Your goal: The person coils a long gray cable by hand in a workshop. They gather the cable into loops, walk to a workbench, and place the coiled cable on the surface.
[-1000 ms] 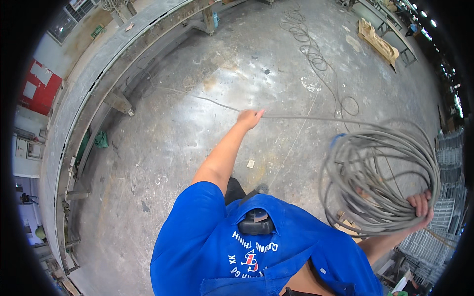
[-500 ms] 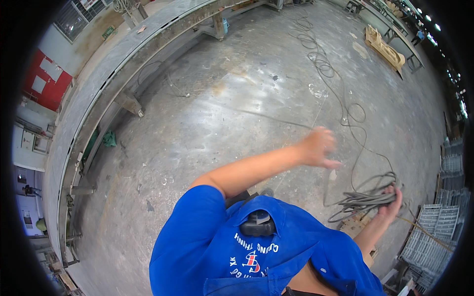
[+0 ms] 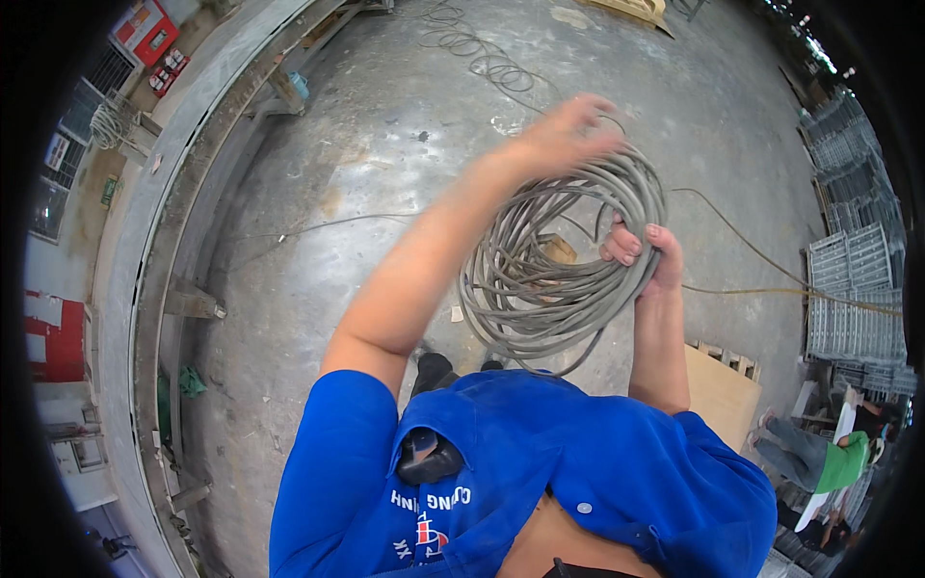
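A thick coil of grey cable [image 3: 568,323] hangs in front of my chest. My right hand [image 3: 655,255] grips its right side, with the fingers passed through the middle of the loops and the thumb on the outside. At the top of the coil is my left hand [image 3: 568,140], blurred by motion, its fingers curled loosely around a strand of cable. More cable [image 3: 332,225] runs over the floor to the left and disappears behind my left forearm.
Loose cable loops [image 3: 501,72] lie on the grey floor ahead. A long metal-edged bench [image 3: 145,231] curves along the left. Stacked metal racks [image 3: 853,270] stand at the right, near a person in a green top [image 3: 843,462]. A board [image 3: 718,395] lies below them.
The coil has come up from the lower right to the front of my chest in my right hand. My left hand has moved up and left, to the coil's top. The view has turned right.
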The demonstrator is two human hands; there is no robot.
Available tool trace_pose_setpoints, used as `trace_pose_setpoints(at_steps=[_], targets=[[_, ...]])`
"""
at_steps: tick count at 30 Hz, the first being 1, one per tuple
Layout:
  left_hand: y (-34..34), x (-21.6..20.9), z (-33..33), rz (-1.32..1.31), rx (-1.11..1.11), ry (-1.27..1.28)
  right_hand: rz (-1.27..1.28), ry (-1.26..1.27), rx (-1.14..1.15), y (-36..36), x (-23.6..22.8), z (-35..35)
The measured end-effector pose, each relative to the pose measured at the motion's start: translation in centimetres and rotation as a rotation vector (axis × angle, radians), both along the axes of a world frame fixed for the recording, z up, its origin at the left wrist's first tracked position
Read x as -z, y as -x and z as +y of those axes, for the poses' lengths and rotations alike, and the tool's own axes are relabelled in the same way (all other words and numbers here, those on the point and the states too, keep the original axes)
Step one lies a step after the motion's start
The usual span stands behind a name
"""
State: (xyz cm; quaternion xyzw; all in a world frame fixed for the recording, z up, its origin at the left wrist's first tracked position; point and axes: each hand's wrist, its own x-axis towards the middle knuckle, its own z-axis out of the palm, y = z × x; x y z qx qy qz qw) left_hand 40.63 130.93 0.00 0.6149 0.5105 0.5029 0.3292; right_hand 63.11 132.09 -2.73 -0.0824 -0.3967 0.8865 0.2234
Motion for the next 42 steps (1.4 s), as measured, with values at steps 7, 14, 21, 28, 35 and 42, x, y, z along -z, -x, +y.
trace_pose_setpoints(at_steps=[7, 14, 21, 28, 35, 42], targets=[[13.7, 15.6, -6.4, 0.403, -0.456, 0.36, 0.339, -0.059, -0.09, -1.6, -8.4, -0.1], [4.5, 24.6, -0.8, 0.243, -0.245, 0.294, 0.614, -0.259, 0.063, -8.7, -17.4, 0.4], [3.7, 36.0, -12.1, 0.469, -0.154, 0.509, 0.609, -0.314, 0.466, -17.8, -18.7, 1.3], [13.6, 24.4, -23.5, 0.485, -0.701, 0.231, 0.023, -0.12, 1.009, -18.2, -8.8, 7.8], [1.9, -0.6, -10.3, 0.479, -0.168, -0.473, -0.378, -0.025, 0.596, -6.9, 0.9, 5.0], [-5.2, -5.6, -2.7, 0.511, -0.129, -0.457, 0.003, -0.024, 0.116, 0.3, 0.8, 0.0]])
